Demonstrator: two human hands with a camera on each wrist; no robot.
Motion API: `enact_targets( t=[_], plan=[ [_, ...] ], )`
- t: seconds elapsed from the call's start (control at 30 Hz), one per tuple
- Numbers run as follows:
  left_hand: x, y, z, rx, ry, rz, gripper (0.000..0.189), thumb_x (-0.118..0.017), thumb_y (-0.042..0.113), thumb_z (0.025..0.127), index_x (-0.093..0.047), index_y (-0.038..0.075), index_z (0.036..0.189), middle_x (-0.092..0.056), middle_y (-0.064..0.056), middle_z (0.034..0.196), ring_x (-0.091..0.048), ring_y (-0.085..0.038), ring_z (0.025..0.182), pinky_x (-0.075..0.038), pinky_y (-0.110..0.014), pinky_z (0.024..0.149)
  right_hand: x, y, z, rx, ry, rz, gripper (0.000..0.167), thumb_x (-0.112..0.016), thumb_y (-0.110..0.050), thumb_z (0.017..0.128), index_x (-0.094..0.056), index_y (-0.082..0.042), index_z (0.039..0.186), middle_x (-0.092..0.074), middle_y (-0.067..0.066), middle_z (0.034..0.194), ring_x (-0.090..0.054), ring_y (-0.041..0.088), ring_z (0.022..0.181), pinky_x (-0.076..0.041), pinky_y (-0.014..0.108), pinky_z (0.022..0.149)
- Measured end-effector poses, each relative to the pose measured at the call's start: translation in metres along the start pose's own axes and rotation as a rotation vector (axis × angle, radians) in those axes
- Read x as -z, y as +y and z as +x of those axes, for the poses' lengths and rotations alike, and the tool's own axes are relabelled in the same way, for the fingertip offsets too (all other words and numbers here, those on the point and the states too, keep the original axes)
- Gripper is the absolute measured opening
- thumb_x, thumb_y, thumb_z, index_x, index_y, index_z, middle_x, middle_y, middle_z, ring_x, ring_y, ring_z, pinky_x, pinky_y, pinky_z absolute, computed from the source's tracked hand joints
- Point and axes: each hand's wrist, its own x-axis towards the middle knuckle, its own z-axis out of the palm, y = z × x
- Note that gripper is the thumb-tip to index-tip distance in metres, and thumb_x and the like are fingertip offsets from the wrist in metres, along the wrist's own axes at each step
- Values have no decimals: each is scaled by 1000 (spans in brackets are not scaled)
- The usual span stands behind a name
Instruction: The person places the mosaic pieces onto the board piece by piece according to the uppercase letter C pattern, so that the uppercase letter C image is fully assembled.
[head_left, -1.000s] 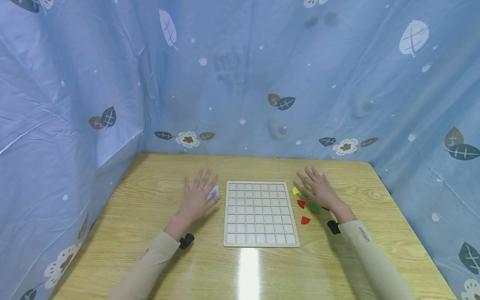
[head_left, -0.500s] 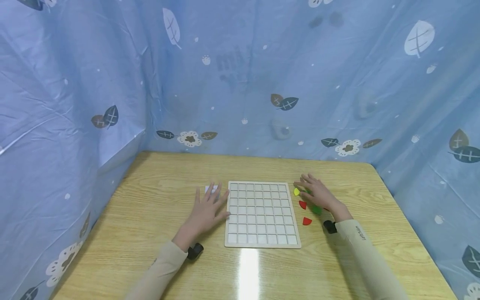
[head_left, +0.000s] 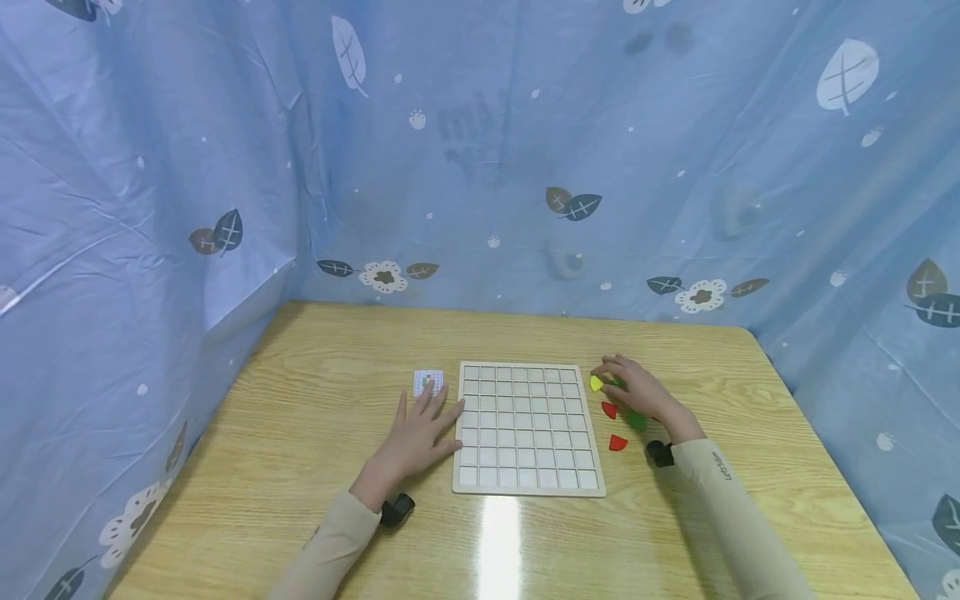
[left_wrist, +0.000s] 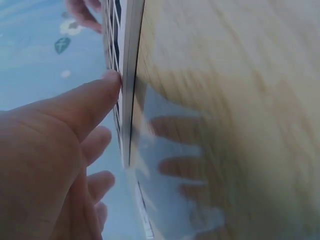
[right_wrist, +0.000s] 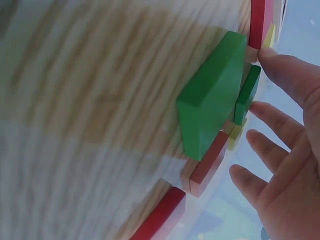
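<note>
The coloured blocks (right_wrist: 212, 97) lie outside the grid board (head_left: 527, 437); placing seems unstarted. Left grip (head_left: 415, 442) and right grip (head_left: 637, 390) have fingers apart.

Gridded board (head_left: 528, 429) beside red pieces (head_left: 618, 443)

You're rocking long beige sleeves (head_left: 731, 508) along the bottom of the frame, the lower-right one with small dark lettering (head_left: 722, 467) near its cuff (head_left: 688, 453), plus a chunky black gadget (head_left: 397, 510) by each cuff.

My right hand (head_left: 641, 392) partly hid the large green block (head_left: 637, 420); print on the card (head_left: 429, 377) was too small to read.
</note>
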Motion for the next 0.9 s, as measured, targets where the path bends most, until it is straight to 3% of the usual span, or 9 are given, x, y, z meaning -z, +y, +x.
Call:
enact_targets(
  t=[0.2,0.43,0.57,0.8,0.9],
  plan=[
    [0,2,-1,16,-34,-9,58,-48,47,92,-37,22,143,-22,-13,152,-11,-36,141,-8,-65,107,-1,0,1,0,9,11,29,-60,-15,91,-61,-7,118,-40,27,138,-25,48,132,-25,62,103],
    [-1,2,-3,18,-43,-36,56,-47,46,93,-38,21,143,-23,-14,152,-13,-36,141,-9,-65,107,2,-3,1,-3,47,-47,30,-62,-21,90,-62,-8,117,-47,23,135,-30,46,131,-13,68,103],
    [-2,2,-3,31,-64,-52,56,-45,46,94,-35,22,144,-21,-13,153,-12,-35,141,-9,-64,108,4,-7,2,-3,62,-45,30,-62,-22,90,-62,-9,116,-48,22,134,-32,44,130,-13,68,104],
    [-1,3,-5,40,-76,-84,57,-45,45,95,-33,21,145,-21,-12,153,-13,-34,141,-10,-64,108,3,-15,5,40,129,-18,29,-63,-23,89,-63,-8,114,-56,18,125,-51,38,113,-36,58,96],
    [0,4,-5,43,-80,-100,57,-45,44,95,-33,20,145,-22,-12,153,-14,-34,141,-11,-64,107,1,-18,6,37,147,-4,30,-64,-24,89,-63,-9,114,-57,17,123,-53,38,110,-41,56,92]
  ],
)
